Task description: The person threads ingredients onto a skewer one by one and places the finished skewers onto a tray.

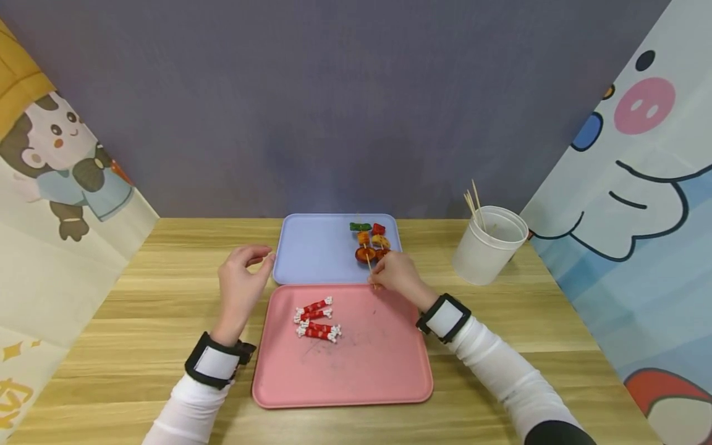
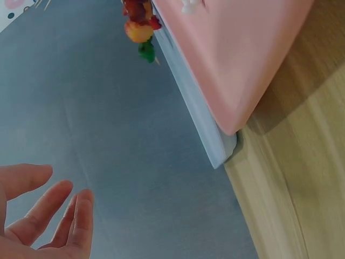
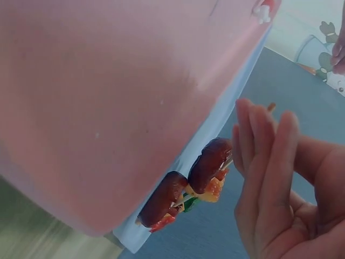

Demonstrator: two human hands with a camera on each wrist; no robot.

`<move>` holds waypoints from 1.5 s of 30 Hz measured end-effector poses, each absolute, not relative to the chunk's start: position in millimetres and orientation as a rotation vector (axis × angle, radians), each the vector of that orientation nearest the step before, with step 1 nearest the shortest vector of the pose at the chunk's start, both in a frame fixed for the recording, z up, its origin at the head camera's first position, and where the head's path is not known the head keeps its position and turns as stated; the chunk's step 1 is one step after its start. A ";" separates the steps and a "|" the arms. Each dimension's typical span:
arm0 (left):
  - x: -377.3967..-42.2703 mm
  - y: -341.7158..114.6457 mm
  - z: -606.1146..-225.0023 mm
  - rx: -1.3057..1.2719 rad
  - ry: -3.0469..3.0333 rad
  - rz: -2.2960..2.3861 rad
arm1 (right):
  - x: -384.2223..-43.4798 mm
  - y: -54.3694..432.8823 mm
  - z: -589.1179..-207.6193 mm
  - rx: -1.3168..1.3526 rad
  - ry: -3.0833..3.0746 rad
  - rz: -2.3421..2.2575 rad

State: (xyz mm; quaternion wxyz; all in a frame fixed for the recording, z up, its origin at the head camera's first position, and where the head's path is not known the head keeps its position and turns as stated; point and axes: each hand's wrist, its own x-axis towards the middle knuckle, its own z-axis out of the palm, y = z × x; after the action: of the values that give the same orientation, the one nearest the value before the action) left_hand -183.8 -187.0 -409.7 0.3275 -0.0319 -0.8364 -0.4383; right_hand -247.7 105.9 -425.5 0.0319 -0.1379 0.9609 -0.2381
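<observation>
My right hand (image 1: 398, 274) pinches the bare stick end of a food skewer (image 1: 365, 255) at the front edge of the blue tray (image 1: 314, 250). That skewer carries a brown sausage piece (image 3: 209, 166), an orange piece and a green piece. Close on its right lies a second skewer (image 1: 381, 241) with a red piece, a yellow piece and a sausage piece, partly hidden by the hand. At the blue tray's left edge, my left hand (image 1: 243, 281) hovers with loosely bent fingers (image 2: 40, 208) and nothing between them.
In front of the blue tray lies a pink tray (image 1: 378, 371) holding several red-and-white wrapped candies (image 1: 319, 334). A white bucket (image 1: 473, 256) with thin wooden sticks (image 1: 473, 201) stands at the right. A grey panel (image 1: 345, 111) rises behind the wooden table (image 1: 189, 259).
</observation>
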 end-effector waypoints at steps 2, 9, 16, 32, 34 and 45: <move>-183.4 -186.0 -409.6 -0.086 -2.193 -1.148 | -248.7 105.8 -427.2 -0.424 2.964 -0.725; -182.3 -185.0 -407.9 -0.080 -2.196 -1.139 | -250.5 102.1 -431.5 -0.438 2.953 -0.699; -182.2 -186.7 -408.7 -0.069 -2.199 -1.141 | -252.1 100.1 -432.2 -0.416 2.910 -0.700; -182.6 -186.8 -409.3 -0.066 -2.215 -1.104 | -256.0 102.3 -432.5 -0.437 2.828 -0.751; -182.7 -186.8 -409.4 -0.068 -2.216 -1.098 | -256.1 102.1 -432.5 -0.439 2.823 -0.750; -184.6 -185.1 -413.5 -0.089 -2.283 -1.086 | -251.6 109.0 -427.5 -0.438 2.837 -0.811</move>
State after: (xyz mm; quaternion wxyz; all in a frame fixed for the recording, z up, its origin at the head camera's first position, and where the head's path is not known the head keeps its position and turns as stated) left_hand -184.6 -185.1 -413.5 0.3011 -0.0335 -0.8606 -0.4093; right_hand -251.6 109.0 -427.5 0.0792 -0.1463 0.9481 -0.2710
